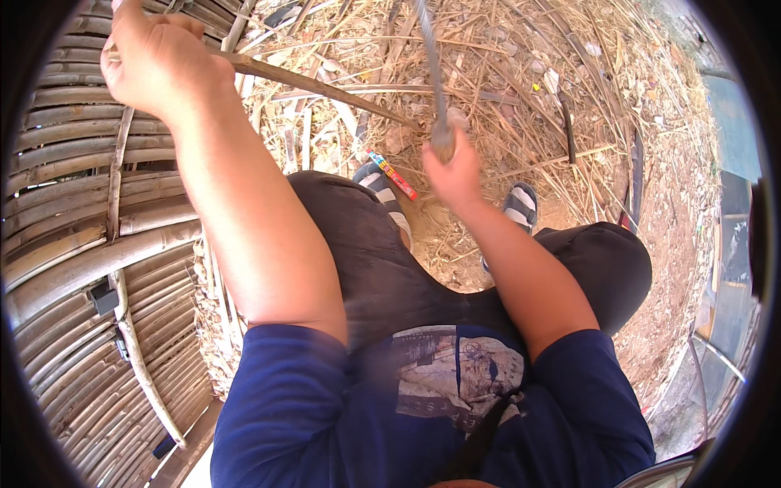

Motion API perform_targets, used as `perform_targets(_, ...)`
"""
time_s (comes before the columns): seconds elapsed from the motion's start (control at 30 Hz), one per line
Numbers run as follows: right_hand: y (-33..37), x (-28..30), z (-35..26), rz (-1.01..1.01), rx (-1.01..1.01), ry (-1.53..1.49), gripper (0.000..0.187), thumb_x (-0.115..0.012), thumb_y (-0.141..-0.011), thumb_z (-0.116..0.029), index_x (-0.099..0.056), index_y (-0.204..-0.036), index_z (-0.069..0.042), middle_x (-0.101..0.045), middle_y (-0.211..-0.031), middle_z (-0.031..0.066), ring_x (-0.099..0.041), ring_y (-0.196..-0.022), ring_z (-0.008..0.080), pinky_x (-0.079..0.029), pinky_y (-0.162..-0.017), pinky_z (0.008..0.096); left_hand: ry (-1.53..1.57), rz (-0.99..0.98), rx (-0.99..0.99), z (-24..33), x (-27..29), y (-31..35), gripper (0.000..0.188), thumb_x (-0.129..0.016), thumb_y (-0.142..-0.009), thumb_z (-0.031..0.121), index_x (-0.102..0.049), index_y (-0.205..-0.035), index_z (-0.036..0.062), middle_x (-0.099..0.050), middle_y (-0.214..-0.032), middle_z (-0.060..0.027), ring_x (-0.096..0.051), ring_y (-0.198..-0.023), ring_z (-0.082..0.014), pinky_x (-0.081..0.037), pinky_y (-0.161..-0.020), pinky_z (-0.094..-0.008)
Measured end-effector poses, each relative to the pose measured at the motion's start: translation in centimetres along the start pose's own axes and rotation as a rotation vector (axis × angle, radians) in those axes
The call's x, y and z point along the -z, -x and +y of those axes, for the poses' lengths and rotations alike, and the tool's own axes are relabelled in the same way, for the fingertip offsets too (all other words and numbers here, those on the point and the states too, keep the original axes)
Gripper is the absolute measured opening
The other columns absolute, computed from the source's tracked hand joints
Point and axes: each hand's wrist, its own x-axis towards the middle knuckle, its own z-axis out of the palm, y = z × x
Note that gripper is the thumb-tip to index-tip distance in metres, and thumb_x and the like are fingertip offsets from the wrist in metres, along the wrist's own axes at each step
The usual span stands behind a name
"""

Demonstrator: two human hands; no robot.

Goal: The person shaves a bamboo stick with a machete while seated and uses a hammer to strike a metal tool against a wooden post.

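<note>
My left hand (pixel 159 61), raised at the upper left, is closed round one end of a thin wooden or bamboo stick (pixel 325 88). The stick slants down to the right, and its far end comes close to my right hand (pixel 454 167). That hand grips the brownish handle of a long knife (pixel 435 69). Its narrow grey blade points up and away from me, slightly smeared by motion, and runs out of the picture at the top. I cannot tell whether the blade touches the stick.
Straw, bamboo slivers (pixel 529 98) and litter cover the ground. A bamboo-slat wall (pixel 65 220) stands on my left. Between my sandalled feet (pixel 521 207) and spread knees lies a red, yellow and blue wrapper (pixel 393 175). A dark curved stick (pixel 568 126) lies farther right.
</note>
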Motion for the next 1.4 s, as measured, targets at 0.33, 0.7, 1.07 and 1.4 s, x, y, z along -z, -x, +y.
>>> perform_targets(0.33,0.8,-1.8,10.5,-0.198,-0.273,0.314,0.042,-0.069,-0.08,-0.023,-0.065,-0.114,0.001,-0.071,-0.096,0.0258,-0.069,-0.09,0.0393,-0.054,-0.081,0.0449,0.031,-0.059,-0.032,-0.3,-0.2,0.5,0.039,-0.07,-0.094,0.018,-0.039,-0.072,0.0074,-0.037,-0.056,0.0001,-0.036,-0.051,-0.0133,-0.032,-0.05,-0.0298)
perform_targets(0.7,-0.6,0.1,0.5,0.042,0.007,-0.005,0.036,-0.071,-0.08,-0.024,-0.063,-0.107,-0.001,-0.07,-0.096,0.0252,-0.068,-0.096,0.0421,-0.053,-0.082,0.0489,-0.091,0.014,-0.005,-0.4,-0.5,0.2,0.032,-0.07,-0.093,0.015,-0.044,-0.077,0.0053,-0.042,-0.059,-0.0016,-0.039,-0.051,-0.0134,-0.035,-0.05,-0.0303)
perform_targets(1.07,0.1,-1.3,7.1,-0.347,-0.398,0.134,0.042,-0.07,-0.079,-0.022,-0.064,-0.114,0.001,-0.069,-0.086,0.0202,-0.069,-0.078,0.0305,-0.053,-0.073,0.0417,0.035,-0.016,-0.031,-0.9,0.8,-0.8,0.036,-0.073,-0.092,0.018,-0.043,-0.075,0.0063,-0.045,-0.06,-0.0023,-0.042,-0.052,-0.0141,-0.035,-0.049,-0.0288)
perform_targets(1.4,-0.5,0.4,-1.7,0.051,0.016,-0.019,0.045,-0.071,-0.082,-0.021,-0.06,-0.12,0.001,-0.07,-0.097,0.0255,-0.07,-0.092,0.0395,-0.054,-0.079,0.0464,-0.022,-0.006,-0.016,-0.8,0.0,-0.4,0.035,-0.072,-0.092,0.015,-0.043,-0.076,0.0057,-0.045,-0.061,-0.0021,-0.042,-0.052,-0.0134,-0.036,-0.049,-0.0288)
